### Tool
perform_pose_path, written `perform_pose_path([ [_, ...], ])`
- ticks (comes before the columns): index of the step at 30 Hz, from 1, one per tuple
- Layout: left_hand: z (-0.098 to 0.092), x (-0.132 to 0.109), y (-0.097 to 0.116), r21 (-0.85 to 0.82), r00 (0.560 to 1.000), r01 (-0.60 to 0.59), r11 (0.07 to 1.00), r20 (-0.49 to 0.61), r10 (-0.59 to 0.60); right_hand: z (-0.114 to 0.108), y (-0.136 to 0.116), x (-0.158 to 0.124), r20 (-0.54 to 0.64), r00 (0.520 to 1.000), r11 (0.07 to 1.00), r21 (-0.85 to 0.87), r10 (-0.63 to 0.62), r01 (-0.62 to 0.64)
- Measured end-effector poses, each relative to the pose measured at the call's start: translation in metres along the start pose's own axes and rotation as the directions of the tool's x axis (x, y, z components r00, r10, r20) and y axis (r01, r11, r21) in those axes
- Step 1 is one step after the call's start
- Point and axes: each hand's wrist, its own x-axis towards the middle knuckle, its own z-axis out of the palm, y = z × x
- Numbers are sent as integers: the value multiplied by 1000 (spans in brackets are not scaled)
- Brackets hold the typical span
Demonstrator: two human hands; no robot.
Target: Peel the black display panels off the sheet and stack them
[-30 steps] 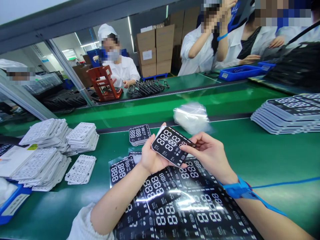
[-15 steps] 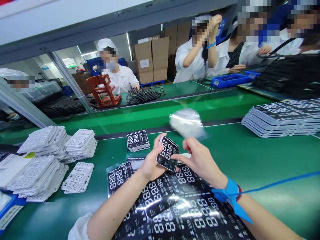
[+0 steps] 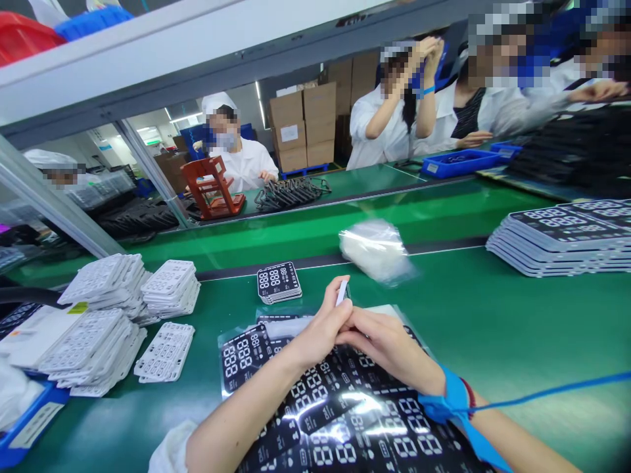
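Note:
My left hand [image 3: 318,332] is closed round a small display panel [image 3: 342,293], turned nearly edge-on so its white side edge shows. My right hand [image 3: 382,341] meets it at the panel's lower end, fingers bent together against the left fingers; their tips are partly hidden. Under both hands lie glossy black film sheets [image 3: 325,424] printed with white digit segments. Just beyond the left hand sits a short stack of finished-looking black-faced panels [image 3: 279,282]. A blue wrist strap [image 3: 446,397] with a cord circles my right wrist.
White plastic frames [image 3: 89,341] stand in several stacks at left, beside a blue bin [image 3: 37,427]. A clear plastic bag [image 3: 377,249] lies ahead. Larger black-faced panels [image 3: 562,240] are piled at right. Co-workers sit across the bench, near a red fixture [image 3: 211,187] and black parts [image 3: 290,192].
The panel has been tipped from face-up to nearly edge-on. My right hand has moved left and down from the panel's face to its lower end, against my left hand.

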Motion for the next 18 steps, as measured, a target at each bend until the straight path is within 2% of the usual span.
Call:
perform_pose_path([
  [6,-2,3,-3,15,1000,-1,1000,-10,1,1,-1,1,-9,1000,1000,0,4,-4],
  [11,1,2,1,-86,997,53,995,58,-48,2,-1,1,2,997,997,21,78,-78],
  [18,2,2,2,-90,997,55,994,54,-50,2,1,1,31,992,991,45,123,-125],
])
